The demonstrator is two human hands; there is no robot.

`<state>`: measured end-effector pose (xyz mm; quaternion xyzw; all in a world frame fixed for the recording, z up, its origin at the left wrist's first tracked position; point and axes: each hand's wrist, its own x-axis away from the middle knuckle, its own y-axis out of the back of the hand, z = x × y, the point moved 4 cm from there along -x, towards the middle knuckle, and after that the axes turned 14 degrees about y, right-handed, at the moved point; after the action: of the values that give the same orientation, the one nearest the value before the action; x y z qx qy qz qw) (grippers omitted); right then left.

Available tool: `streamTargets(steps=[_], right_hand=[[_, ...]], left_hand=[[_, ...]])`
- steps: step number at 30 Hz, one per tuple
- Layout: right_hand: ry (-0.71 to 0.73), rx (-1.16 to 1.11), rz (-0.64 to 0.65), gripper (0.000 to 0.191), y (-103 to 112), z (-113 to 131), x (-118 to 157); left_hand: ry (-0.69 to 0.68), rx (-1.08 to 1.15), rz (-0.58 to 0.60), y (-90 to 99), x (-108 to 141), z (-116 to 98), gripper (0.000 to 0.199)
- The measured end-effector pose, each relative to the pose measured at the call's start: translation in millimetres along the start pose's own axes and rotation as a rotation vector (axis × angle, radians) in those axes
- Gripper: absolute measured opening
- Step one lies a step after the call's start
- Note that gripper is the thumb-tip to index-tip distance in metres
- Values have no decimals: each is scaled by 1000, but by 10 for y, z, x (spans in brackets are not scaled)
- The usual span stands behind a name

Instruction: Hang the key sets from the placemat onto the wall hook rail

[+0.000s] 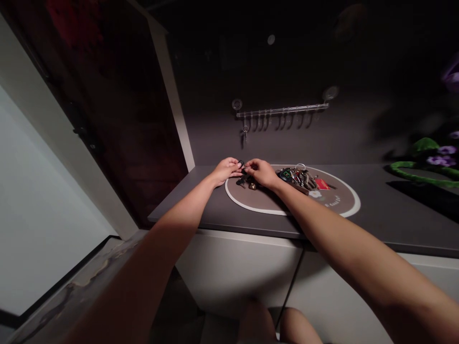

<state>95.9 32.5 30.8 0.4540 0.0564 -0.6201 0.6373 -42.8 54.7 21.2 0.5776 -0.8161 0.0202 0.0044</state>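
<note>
My left hand (226, 172) and my right hand (261, 173) meet over the left end of an oval brown mat (236, 197) with a pale rim. Between their fingertips they pinch a small bunch of dark keys (241, 181); the exact grip is partly hidden by the fingers. A small brownish trinket (252, 186) sits just under my right hand. To the right of that hand lies a pile of keys and fobs (297, 177), with a metal ring standing up at its back and a red tag (322, 184) at its side.
A clear hook rail (283, 110) is fixed to the dark wall behind the counter (380, 210). One key (245, 134) hangs from its left end. Purple flowers with green leaves (441, 160) stand at the right. A dark door (118, 110) is on the left, white cabinets (236, 272) below.
</note>
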Motion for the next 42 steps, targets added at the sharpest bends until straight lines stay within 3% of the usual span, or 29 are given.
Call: streamTargets(steps=[10,21,32,37,42], right_hand=[[168,56,-59,17,23,75,-33],[156,199,-77,10,94,142,-13],[36,-173,-201,16,67,-99,-56],[19,-303,-230,25,86,-90,-60],[5,-375,-254,29,116,-62,-57]], left_hand=[[9,165,13,13,0,-23,16],[39,171,18,-7,33,-34,10],[78,99,56,-10,47,-23,8],[82,36,101,-28,50,-3,10],[60,-32,60,-39,42,4,12]])
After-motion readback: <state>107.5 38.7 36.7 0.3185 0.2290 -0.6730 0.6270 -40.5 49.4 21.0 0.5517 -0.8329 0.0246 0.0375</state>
